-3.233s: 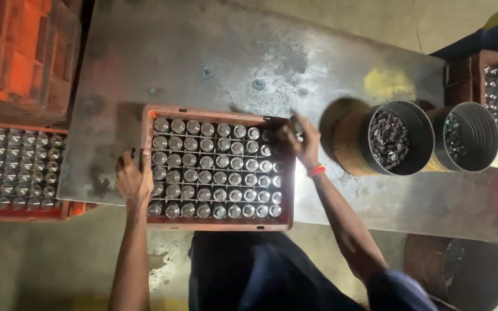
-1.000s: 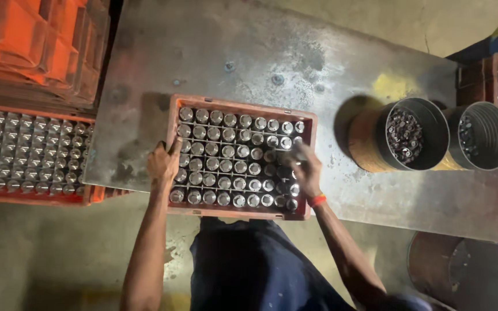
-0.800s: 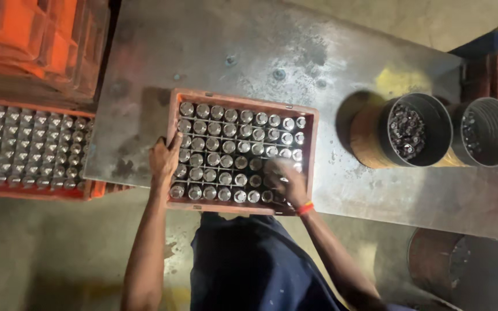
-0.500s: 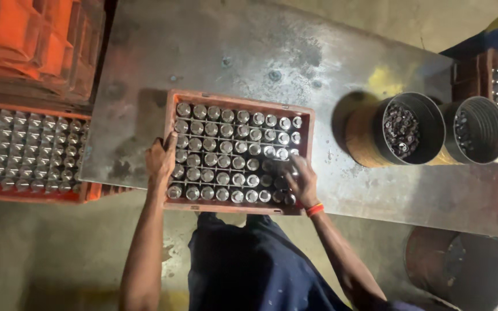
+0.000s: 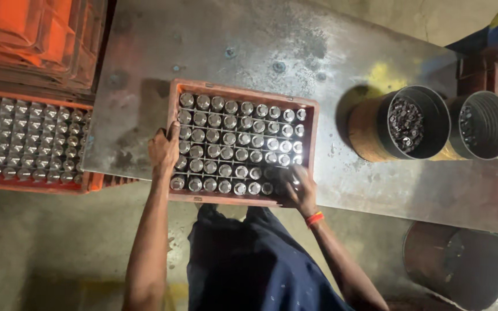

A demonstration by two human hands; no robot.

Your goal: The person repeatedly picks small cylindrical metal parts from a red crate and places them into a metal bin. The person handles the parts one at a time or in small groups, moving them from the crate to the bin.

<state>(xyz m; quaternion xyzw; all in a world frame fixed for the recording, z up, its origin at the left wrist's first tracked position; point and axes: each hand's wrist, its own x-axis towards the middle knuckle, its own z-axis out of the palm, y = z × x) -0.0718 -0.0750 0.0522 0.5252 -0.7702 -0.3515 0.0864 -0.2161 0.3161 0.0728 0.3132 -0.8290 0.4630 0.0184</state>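
An orange crate of shiny metal cylinders is held on a steel table between both hands.

To the left of the left hand, a second filled crate is seen below stacked empty crates. The left hand is laid open on the crate's left rim, fingers over the edge. The compartments appear almost all filled; whether any are left empty under the right hand cannot be told. The right hand is curled over the cylinders at the near right corner; whether one is gripped is hidden. Right of it, two dark buckets of small parts are set; their contents are hard to make out.
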